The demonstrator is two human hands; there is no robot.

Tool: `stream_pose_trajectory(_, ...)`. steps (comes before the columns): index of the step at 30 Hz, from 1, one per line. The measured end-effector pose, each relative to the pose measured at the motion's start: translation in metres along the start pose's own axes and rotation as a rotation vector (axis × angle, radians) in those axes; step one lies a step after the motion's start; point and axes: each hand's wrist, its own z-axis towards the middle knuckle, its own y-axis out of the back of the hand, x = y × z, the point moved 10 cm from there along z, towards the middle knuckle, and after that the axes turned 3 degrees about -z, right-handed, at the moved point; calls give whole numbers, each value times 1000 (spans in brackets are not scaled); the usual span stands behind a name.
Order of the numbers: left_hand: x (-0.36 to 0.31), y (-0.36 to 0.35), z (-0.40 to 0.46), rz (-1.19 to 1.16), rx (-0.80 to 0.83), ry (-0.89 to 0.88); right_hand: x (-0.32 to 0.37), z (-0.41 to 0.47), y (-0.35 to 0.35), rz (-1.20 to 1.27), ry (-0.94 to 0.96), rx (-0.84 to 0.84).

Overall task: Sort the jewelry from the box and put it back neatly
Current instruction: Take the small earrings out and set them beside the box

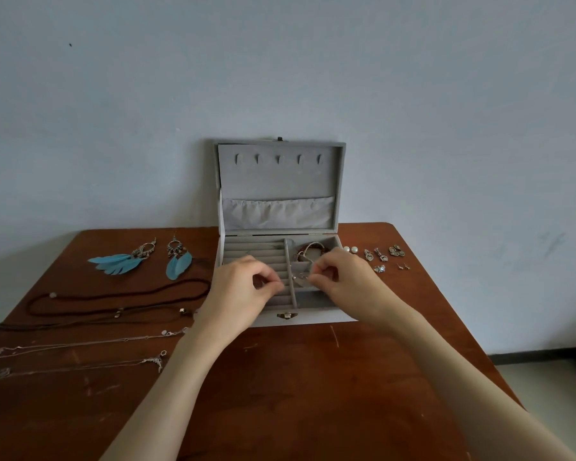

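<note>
The grey velvet jewelry box (313, 319) stands open at the table's middle, with its lid upright against the wall. My right hand (345, 281) hovers over the box's right compartments and pinches a small silver piece (300, 277) between thumb and forefinger. My left hand (243, 287) is over the ring rolls with curled fingers, thumb and forefinger tips pressed together; whatever is between them is too small to see. A brown and silver bracelet bundle (308, 250) lies in the back right compartment.
Left of the box lie two blue feather earrings (120, 262), a dark cord necklace (113, 299) and two thin silver chains (80, 344). Right of it sit pearl studs (350, 249) and several small earrings (381, 257). The brown table (296, 394) ends near the wall.
</note>
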Motion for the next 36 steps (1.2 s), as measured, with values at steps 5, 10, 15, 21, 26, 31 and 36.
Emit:
stream_pose_trajectory(5,-35,-28,5,-44,105,-29,-44,-27,29,61,-84,-27)
stream_pose_trajectory(10,-67,-70,25,-3,181,-44,-83,-32,47,-9,-170,-26)
stream_pose_trajectory(15,-75,-103,42,166,210,-39,-91,-25,44,-68,-154,-8)
stream_pose_trajectory(21,-67,-117,55,257,191,46,-96,-12,35,-119,-154,9)
stream_pose_trajectory(26,-60,-125,58,389,175,85,-101,-11,33,-167,-149,11)
stream_pose_trajectory(31,-58,-127,59,463,168,81,-101,-11,34,-187,-152,-8)
stream_pose_trajectory(36,-62,-119,51,295,191,38,-99,-11,36,-195,-157,-17)
